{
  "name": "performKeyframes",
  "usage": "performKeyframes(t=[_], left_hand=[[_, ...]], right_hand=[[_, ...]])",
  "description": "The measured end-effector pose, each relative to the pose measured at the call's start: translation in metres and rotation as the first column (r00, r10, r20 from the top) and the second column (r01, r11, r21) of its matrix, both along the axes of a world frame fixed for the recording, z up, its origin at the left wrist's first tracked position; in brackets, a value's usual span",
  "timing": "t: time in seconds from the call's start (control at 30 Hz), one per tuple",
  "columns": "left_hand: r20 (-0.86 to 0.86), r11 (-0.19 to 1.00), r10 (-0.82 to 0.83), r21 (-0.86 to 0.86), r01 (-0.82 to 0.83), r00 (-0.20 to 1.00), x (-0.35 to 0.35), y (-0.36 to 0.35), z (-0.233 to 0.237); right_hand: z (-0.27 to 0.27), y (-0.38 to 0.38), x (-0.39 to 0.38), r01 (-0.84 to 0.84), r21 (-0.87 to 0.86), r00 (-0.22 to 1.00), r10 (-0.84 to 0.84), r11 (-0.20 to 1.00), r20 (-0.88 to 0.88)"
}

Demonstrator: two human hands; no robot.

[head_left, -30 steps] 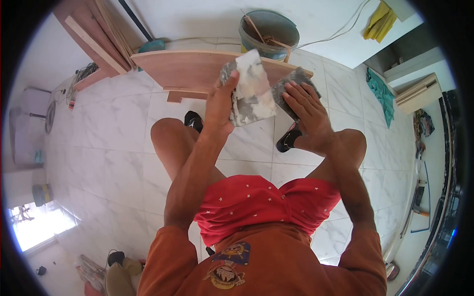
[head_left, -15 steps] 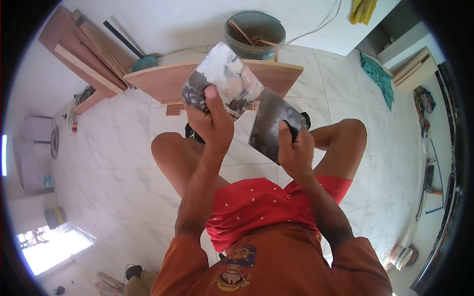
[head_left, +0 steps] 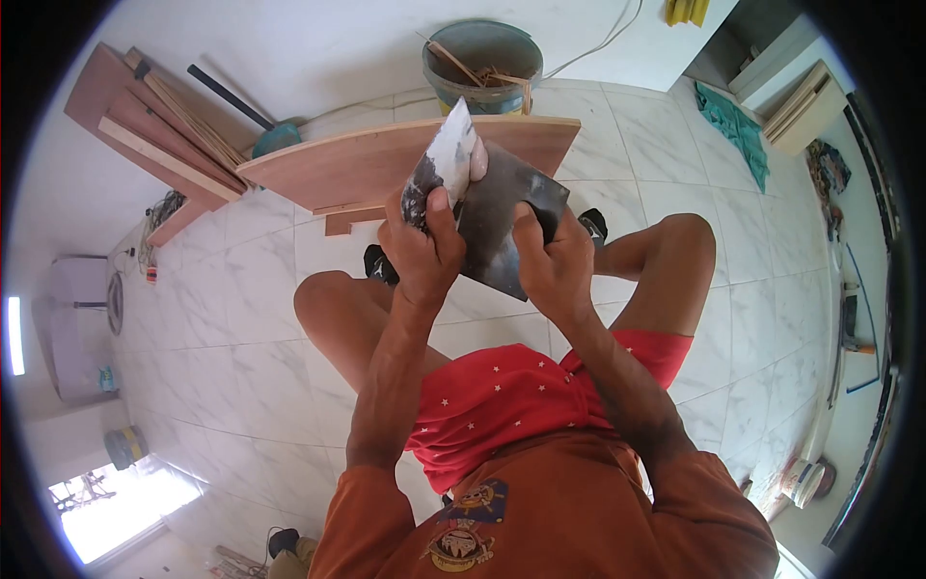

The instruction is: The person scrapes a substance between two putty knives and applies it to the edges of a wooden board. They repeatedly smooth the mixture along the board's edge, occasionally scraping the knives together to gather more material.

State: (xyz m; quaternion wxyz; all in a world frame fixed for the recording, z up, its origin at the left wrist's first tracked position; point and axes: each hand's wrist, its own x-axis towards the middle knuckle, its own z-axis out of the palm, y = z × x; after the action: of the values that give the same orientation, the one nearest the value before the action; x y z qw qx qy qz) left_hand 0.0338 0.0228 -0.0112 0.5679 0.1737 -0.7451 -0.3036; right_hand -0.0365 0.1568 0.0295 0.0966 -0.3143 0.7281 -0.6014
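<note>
My left hand (head_left: 424,251) is closed around a flat dark plate (head_left: 439,169) smeared with white filler, tilted so that its face shows narrowly. My right hand (head_left: 561,265) grips a dark, square spreader (head_left: 502,207), thumb on its near face. The two blades meet or overlap above my knees; exact contact cannot be made out. A pinkish lump of filler (head_left: 479,160) sits between them, near the top. Just beyond stands a reddish-brown wooden board (head_left: 338,174) on its edge.
Behind the board is a grey bucket (head_left: 482,43) with wood scraps. Leaning boards (head_left: 159,135) and a teal dustpan (head_left: 278,138) stand at the left wall. Green cloth (head_left: 731,130) lies on the tiled floor (head_left: 241,289) at the right. My bent legs flank the work area.
Both hands have drawn closer together. The left plate has turned from face-on to nearly edge-on, and the right spreader has moved left and up against or over it.
</note>
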Motion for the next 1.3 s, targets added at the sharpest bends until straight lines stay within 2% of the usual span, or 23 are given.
performKeyframes(t=[0.17, 0.27, 0.3, 0.4, 0.43, 0.5, 0.57, 0.6, 0.67, 0.7, 0.8, 0.83, 0.9, 1.0, 1.07, 1.2, 1.27, 1.3], left_hand=[[0.095, 0.999, -0.043, 0.002, 0.044, 0.994, 0.0, 0.001, 0.0], [0.164, 0.995, -0.078, 0.077, 0.066, 0.983, 0.004, 0.001, -0.004], [0.182, 0.991, -0.087, 0.112, 0.067, 0.979, 0.004, 0.0, -0.004], [0.032, 0.981, -0.006, 0.193, 0.0, 0.999, -0.007, -0.003, -0.004], [0.058, 0.953, -0.023, 0.303, 0.004, 0.998, -0.008, -0.006, -0.006], [0.103, 0.859, -0.057, 0.511, -0.004, 0.993, -0.006, -0.019, -0.011], [-0.038, 0.76, -0.161, 0.633, 0.148, 0.986, -0.006, -0.027, -0.015], [-0.117, 0.698, -0.203, 0.679, 0.227, 0.972, -0.005, -0.028, -0.017], [-0.255, 0.413, -0.266, 0.842, 0.349, 0.93, -0.003, -0.026, -0.004], [-0.332, 0.252, -0.282, 0.88, 0.403, 0.9, -0.002, -0.025, 0.0], [-0.436, 0.059, -0.256, 0.884, 0.465, 0.863, -0.002, -0.028, 0.0], [-0.487, 0.029, -0.249, 0.86, 0.509, 0.837, -0.001, -0.027, 0.0], [-0.582, -0.024, -0.23, 0.805, 0.593, 0.78, 0.001, -0.028, 0.0], [-0.645, -0.061, -0.229, 0.757, 0.651, 0.729, 0.002, -0.034, -0.012], [-0.634, -0.031, -0.208, 0.766, 0.643, 0.745, 0.002, -0.038, -0.013], [-0.576, 0.005, -0.148, 0.813, 0.583, 0.804, 0.013, -0.045, 0.009], [-0.552, 0.146, -0.128, 0.811, 0.566, 0.824, 0.013, -0.038, 0.008], [-0.537, 0.218, -0.123, 0.806, 0.551, 0.835, 0.012, -0.037, 0.007]], right_hand=[[-0.005, -0.005, -0.007, 0.011, -0.084, 0.999, -0.007, 0.996, 0.046], [-0.009, -0.003, -0.021, -0.006, -0.074, 0.98, 0.02, 0.997, 0.196], [-0.011, -0.005, -0.027, -0.026, -0.203, 0.926, 0.1, 0.979, 0.365], [-0.006, -0.004, -0.045, 0.012, -0.303, 0.826, 0.161, 0.953, 0.54], [-0.003, 0.002, -0.056, -0.045, -0.256, 0.823, 0.181, 0.966, 0.539], [0.014, 0.013, -0.066, -0.148, -0.101, 0.904, 0.176, 0.984, 0.389], [0.035, 0.022, -0.077, -0.206, 0.116, 0.968, 0.185, 0.972, 0.169], [0.044, 0.02, -0.075, -0.25, 0.136, 0.966, 0.256, 0.959, -0.027], [0.065, 0.018, -0.072, -0.323, 0.193, 0.834, 0.375, 0.926, -0.405], [0.075, 0.014, -0.066, -0.364, 0.256, 0.797, 0.442, 0.895, -0.413], [0.067, 0.008, -0.061, -0.381, 0.376, 0.577, 0.535, 0.844, -0.617], [0.058, 0.006, -0.061, -0.38, 0.364, 0.529, 0.523, 0.85, -0.668], [0.033, 0.0, -0.064, -0.386, 0.337, 0.424, 0.49, 0.859, -0.762], [0.003, 0.002, -0.07, -0.398, 0.312, 0.404, 0.47, 0.863, -0.785], [0.01, 0.007, -0.085, -0.351, 0.45, 0.385, 0.564, 0.821, -0.73], [0.026, 0.024, -0.092, -0.227, 0.653, 0.469, 0.668, 0.723, -0.577], [0.02, 0.029, -0.111, -0.18, 0.628, 0.379, 0.643, 0.757, -0.666], [0.046, 0.027, -0.093, -0.164, 0.635, 0.394, 0.64, 0.755, -0.659]])
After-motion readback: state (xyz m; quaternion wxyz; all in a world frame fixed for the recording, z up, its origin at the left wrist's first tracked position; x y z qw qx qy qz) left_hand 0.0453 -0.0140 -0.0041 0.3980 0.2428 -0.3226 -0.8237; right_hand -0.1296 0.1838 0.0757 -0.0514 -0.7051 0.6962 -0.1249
